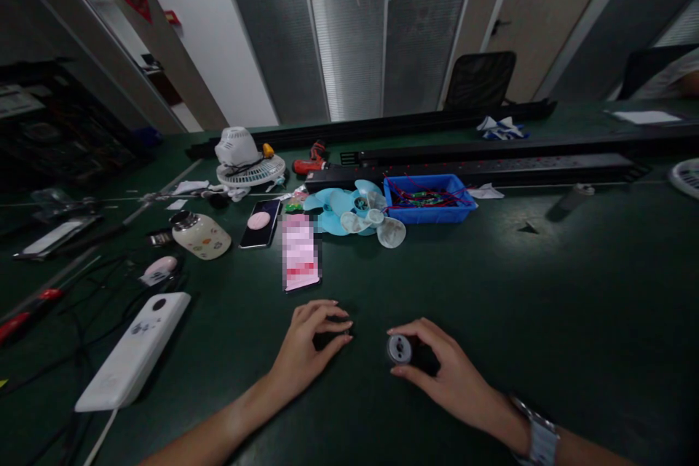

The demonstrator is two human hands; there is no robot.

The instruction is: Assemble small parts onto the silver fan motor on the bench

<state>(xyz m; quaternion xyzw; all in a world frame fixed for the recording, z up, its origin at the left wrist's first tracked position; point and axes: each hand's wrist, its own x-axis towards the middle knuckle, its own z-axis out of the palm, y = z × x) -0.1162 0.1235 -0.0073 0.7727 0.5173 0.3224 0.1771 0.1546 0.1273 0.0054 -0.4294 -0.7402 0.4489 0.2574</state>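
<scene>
My right hand (448, 371) grips a small round motor (400, 349) between thumb and fingers. Its grey end face, with a dark centre and small holes, is turned up toward me. To the left of it, my left hand (311, 338) has thumb and index finger brought together in a pinch. Something tiny may sit between those fingertips, too small to make out. The two hands are apart, both low over the dark green table (371, 422).
Beyond my hands lie a phone with a blurred pink face (300, 251), light blue fan blades (336, 211) and a blue bin (431, 214) of wires. At left are a white power bank (134, 353) and a cream bottle (203, 234). A silver cylinder (571, 202) stands right.
</scene>
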